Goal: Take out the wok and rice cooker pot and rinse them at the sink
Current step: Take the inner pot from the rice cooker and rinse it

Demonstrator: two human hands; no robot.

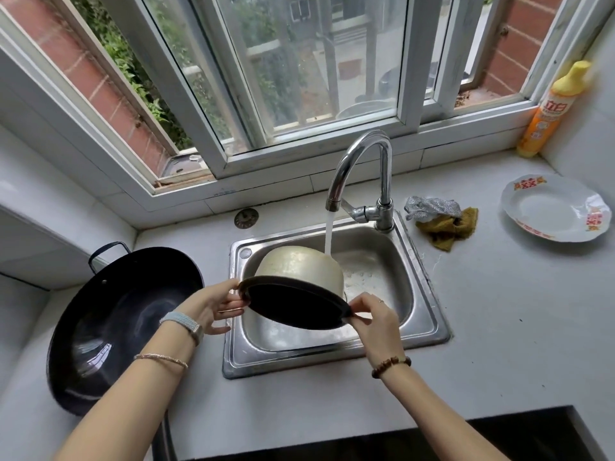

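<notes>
The rice cooker pot [299,271] is tipped on its side over the steel sink [429,314], its dark opening facing me and its pale metal bottom turned away. Water runs from the tap [362,174] onto the pot's outer wall. My left hand [213,304] pinches the left side of the rim, and my right hand [374,319] pinches the right side. The black wok [116,327] rests on the counter left of the sink, leaning toward the wall, with one loop handle at its top.
A sink strainer plug [246,218] lies behind the sink on the left. A steel scourer and a yellow cloth [439,221] lie right of the tap. A white plate [555,209] and a yellow detergent bottle [552,108] stand at the far right. A dark hob edge [466,437] runs along the bottom.
</notes>
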